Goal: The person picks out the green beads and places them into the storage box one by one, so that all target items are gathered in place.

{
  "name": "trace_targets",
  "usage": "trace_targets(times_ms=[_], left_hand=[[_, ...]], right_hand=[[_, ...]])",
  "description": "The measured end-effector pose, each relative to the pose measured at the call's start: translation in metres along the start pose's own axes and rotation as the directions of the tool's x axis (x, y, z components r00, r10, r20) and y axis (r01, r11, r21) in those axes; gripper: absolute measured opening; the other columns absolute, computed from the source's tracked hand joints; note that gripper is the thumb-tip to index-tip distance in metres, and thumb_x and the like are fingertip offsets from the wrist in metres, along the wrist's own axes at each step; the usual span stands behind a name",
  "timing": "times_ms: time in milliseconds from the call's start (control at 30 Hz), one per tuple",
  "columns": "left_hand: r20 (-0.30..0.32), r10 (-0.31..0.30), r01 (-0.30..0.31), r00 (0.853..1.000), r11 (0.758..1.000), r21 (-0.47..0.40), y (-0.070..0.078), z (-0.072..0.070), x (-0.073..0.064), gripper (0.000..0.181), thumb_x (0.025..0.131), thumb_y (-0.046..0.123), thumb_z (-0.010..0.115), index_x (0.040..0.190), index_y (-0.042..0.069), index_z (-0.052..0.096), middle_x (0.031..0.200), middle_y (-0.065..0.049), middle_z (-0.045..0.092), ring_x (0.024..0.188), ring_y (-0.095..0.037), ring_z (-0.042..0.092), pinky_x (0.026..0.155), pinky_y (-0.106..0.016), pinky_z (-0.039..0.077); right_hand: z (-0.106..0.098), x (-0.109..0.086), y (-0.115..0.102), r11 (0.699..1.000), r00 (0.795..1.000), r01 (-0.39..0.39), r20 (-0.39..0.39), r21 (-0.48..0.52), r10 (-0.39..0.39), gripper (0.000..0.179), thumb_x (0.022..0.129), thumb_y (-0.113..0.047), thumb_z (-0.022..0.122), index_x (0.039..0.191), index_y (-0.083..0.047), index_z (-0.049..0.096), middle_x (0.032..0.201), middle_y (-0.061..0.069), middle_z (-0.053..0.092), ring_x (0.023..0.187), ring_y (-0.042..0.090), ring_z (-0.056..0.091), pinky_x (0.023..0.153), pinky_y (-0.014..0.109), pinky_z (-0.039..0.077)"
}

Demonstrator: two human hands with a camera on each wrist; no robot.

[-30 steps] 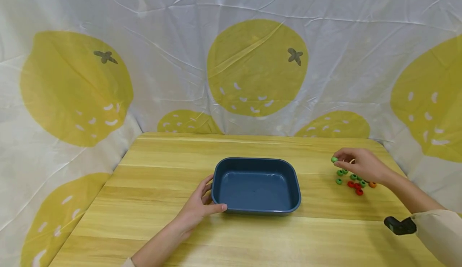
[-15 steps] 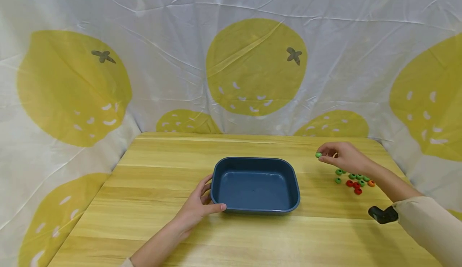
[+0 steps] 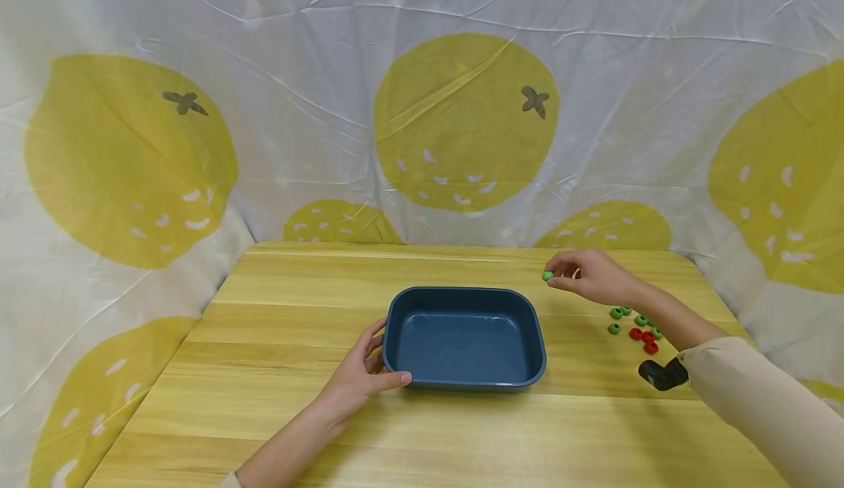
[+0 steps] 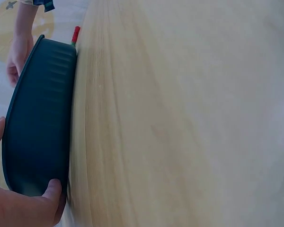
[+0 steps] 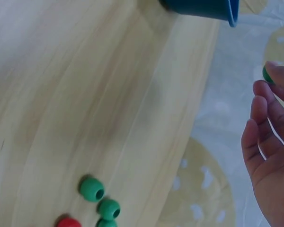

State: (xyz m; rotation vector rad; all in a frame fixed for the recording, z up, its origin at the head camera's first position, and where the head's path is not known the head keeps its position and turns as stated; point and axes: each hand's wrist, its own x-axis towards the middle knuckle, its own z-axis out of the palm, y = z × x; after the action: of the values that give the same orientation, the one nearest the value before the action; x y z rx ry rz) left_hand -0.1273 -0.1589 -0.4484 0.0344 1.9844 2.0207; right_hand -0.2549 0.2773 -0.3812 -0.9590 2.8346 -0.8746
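A dark blue rectangular plastic basin point(image 3: 464, 349) stands on the table with nothing inside. My left hand point(image 3: 352, 389) grips its left end, thumb at the front corner of the rim and fingers along the side wall; the left wrist view has the basin's outer wall point(image 4: 40, 113) close up. Between thumb and fingertips, my right hand point(image 3: 590, 275) pinches a small green bead point(image 3: 547, 276), raised above the table just beyond the basin's far right corner. In the right wrist view the held bead point(image 5: 267, 75) is partly covered by the thumb.
Several loose green beads point(image 3: 616, 313) with holes and red beads point(image 3: 650, 347) lie on the right of the wooden table point(image 3: 277, 327), partly under the right forearm. A black device point(image 3: 662, 374) is at the right cuff. A lemon-print cloth point(image 3: 316, 129) hangs behind.
My right hand has carried the green bead leftward, from above the loose beads toward the basin. The left hand keeps its grip, and the basin stays in place.
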Motion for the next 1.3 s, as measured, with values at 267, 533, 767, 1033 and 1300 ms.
trace_targets(times_ms=[267, 533, 767, 1033, 1300], left_hand=[[0.006, 0.009, -0.009, 1.000, 1.000, -0.004, -0.001, 0.001, 0.001, 0.099, 0.081, 0.007, 0.090, 0.161, 0.020, 0.033, 0.157, -0.017, 0.041, 0.132, -0.035, 0.053, 0.107, -0.049, 0.041], [-0.001, 0.005, -0.005, 1.000, 1.000, -0.012, -0.003, 0.001, 0.002, 0.099, 0.081, 0.007, 0.090, 0.161, 0.019, 0.033, 0.157, -0.017, 0.042, 0.133, -0.035, 0.052, 0.106, -0.048, 0.042], [0.001, 0.013, -0.013, 1.000, 1.000, -0.022, -0.003, 0.000, -0.001, 0.098, 0.081, 0.005, 0.089, 0.161, 0.020, 0.034, 0.156, -0.017, 0.042, 0.130, -0.035, 0.054, 0.103, -0.046, 0.044], [0.006, 0.013, -0.013, 1.000, 1.000, -0.025, -0.002, 0.000, 0.000, 0.098, 0.081, 0.005, 0.089, 0.161, 0.020, 0.034, 0.157, -0.017, 0.042, 0.131, -0.034, 0.053, 0.105, -0.047, 0.043], [0.009, 0.010, -0.009, 1.000, 0.999, -0.038, -0.003, 0.000, -0.001, 0.098, 0.081, 0.005, 0.089, 0.161, 0.022, 0.035, 0.157, -0.016, 0.042, 0.133, -0.034, 0.052, 0.108, -0.047, 0.041]], right_hand=[[0.009, 0.022, -0.015, 0.998, 0.998, 0.061, 0.031, 0.006, -0.061, 0.014, 0.098, -0.016, 0.074, 0.110, -0.008, 0.073, 0.086, -0.005, 0.068, 0.078, 0.010, 0.062, 0.071, 0.034, 0.054], [0.018, 0.043, -0.030, 0.991, 0.989, 0.133, 0.066, 0.033, -0.135, 0.013, 0.099, -0.015, 0.073, 0.110, -0.009, 0.073, 0.084, -0.011, 0.067, 0.076, 0.010, 0.063, 0.070, 0.034, 0.054], [0.027, 0.062, -0.044, 0.985, 0.981, 0.166, 0.097, 0.055, -0.170, 0.013, 0.100, -0.017, 0.072, 0.111, -0.009, 0.074, 0.086, -0.009, 0.069, 0.079, 0.011, 0.063, 0.073, 0.036, 0.055], [0.037, 0.081, -0.058, 0.974, 0.967, 0.224, 0.117, 0.043, -0.228, 0.012, 0.100, -0.016, 0.072, 0.110, -0.011, 0.075, 0.089, -0.010, 0.067, 0.080, 0.010, 0.062, 0.074, 0.034, 0.055], [0.046, 0.099, -0.078, 0.955, 0.946, 0.297, 0.136, 0.007, -0.296, 0.011, 0.098, -0.016, 0.073, 0.108, -0.012, 0.075, 0.088, -0.010, 0.068, 0.079, 0.007, 0.063, 0.073, 0.032, 0.055]])
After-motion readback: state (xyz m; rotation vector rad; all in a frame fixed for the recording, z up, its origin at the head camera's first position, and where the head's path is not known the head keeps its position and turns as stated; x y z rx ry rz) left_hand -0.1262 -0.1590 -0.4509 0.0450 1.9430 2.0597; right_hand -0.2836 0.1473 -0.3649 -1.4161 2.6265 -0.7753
